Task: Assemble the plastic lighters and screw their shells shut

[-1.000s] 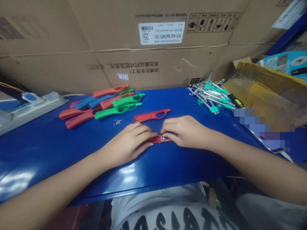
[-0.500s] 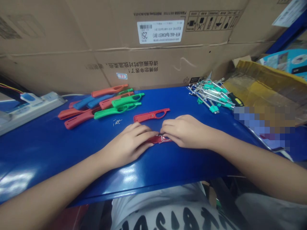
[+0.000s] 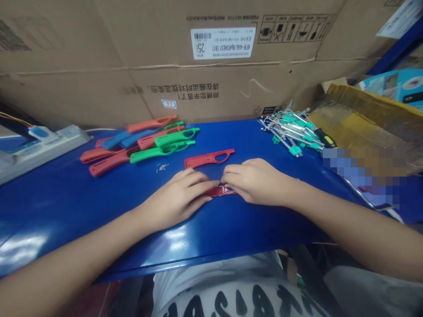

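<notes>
A red lighter half-shell [image 3: 216, 192] lies low over the blue table, with thin white wires and a small black part showing in it. My left hand [image 3: 183, 196] grips its left end between thumb and fingers. At its right end, my right hand [image 3: 253, 181] has its fingers pinched together over the wires and black part; the fingers hide most of that end. Just beyond the hands rests a second red half-shell [image 3: 198, 162], its inner side up, with an oval trigger opening at the right.
Orange, blue, red and green lighter shells [image 3: 148, 143] are piled at the left beside a white power strip [image 3: 49, 147]. Small metal pins [image 3: 161, 167] lie nearby. At the right are metal lighter tubes with teal parts [image 3: 291, 130], a screwdriver [image 3: 327, 139] and a yellow-taped box [image 3: 370, 127]. Behind stands a large carton [image 3: 132, 53].
Hardly anything differs. Both hands stay on the red half-shell in nearly the same pose, and the whole view has shifted very slightly.
</notes>
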`<state>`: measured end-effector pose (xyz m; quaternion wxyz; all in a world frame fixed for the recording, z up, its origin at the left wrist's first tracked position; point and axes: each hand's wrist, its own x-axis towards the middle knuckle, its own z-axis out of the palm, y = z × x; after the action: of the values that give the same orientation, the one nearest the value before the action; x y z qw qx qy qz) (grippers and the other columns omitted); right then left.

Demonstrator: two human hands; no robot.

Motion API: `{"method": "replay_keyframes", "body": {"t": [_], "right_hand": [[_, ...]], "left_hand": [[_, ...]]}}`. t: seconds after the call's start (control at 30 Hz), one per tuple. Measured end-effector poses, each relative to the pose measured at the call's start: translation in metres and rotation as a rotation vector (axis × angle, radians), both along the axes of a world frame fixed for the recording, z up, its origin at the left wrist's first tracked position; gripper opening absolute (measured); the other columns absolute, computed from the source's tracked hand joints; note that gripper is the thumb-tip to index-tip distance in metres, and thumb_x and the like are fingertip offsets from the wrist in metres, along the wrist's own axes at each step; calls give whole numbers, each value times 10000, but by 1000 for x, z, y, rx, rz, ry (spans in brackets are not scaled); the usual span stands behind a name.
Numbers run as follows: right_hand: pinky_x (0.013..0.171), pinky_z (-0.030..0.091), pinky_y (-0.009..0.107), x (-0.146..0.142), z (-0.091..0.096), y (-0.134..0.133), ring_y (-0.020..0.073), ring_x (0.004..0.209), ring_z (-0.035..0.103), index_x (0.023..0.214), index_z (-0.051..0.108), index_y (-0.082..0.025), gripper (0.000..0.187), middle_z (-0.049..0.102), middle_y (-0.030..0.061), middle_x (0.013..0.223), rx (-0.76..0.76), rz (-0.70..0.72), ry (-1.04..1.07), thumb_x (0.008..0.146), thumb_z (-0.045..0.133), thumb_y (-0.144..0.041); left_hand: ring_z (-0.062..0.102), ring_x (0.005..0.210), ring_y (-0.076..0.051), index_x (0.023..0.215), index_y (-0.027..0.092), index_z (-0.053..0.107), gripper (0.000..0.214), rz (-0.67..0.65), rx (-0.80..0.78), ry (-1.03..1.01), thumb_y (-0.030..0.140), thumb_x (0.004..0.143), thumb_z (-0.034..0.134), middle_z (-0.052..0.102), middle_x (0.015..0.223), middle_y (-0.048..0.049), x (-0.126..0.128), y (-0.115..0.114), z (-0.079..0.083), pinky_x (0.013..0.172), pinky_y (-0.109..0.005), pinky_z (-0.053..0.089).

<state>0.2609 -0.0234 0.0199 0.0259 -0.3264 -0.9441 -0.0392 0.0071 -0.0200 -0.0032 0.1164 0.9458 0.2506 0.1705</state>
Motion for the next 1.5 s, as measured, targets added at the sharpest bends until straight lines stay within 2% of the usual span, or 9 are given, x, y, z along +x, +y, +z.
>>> {"method": "replay_keyframes", "body": {"t": [0.27,0.53,0.67,0.93,1.17,1.33,1.5], "right_hand": [[607,294,315,-3,0,-2,159,698,586,998,686,-171,123,705,55,973,-4,-11,-28,932,582,-158],[575,248,326,-1,0,0,162,650,559,1003,663,-172,119,694,45,966,-3,-21,-22,948,558,-171],[580,250,330,1,2,-2,153,630,535,988,663,-176,155,689,41,943,49,-5,14,989,512,-211],[603,270,329,1,-1,-3,143,597,486,910,657,-176,195,677,21,859,169,55,76,1004,500,-244],[587,254,321,-2,0,-5,140,607,492,911,663,-174,210,691,20,900,215,69,115,1008,493,-248],[582,253,324,-4,-2,-6,143,604,490,919,677,-174,224,688,21,894,222,59,130,1007,493,-267],[582,260,324,-7,-4,-6,146,614,505,926,686,-175,239,683,20,888,200,65,137,1009,482,-269]], "left_hand": [[608,1068,-227,1303,227,654,307,-8,0,-21,254,1022,534,658,1176,-95,1,1,-1,968,-393,505],[589,1063,-227,1331,181,607,331,-17,3,-50,230,1008,557,645,1177,-111,2,0,-1,970,-395,513],[579,1074,-224,1368,181,566,377,7,-2,-107,222,994,581,634,1172,-107,2,0,-4,973,-389,519],[580,1065,-210,1309,179,618,341,29,-14,-160,226,972,622,631,1121,-88,2,-1,-4,963,-365,515],[647,913,-160,1220,177,679,322,139,-239,-218,180,899,650,639,1055,-53,7,-6,-1,848,-288,539],[672,894,-174,1121,179,694,308,219,-312,-217,190,814,707,696,1025,-30,14,-12,3,833,-292,529],[692,822,-152,993,199,708,185,307,-435,-269,364,927,655,745,949,1,19,-14,3,752,-258,520]]}}
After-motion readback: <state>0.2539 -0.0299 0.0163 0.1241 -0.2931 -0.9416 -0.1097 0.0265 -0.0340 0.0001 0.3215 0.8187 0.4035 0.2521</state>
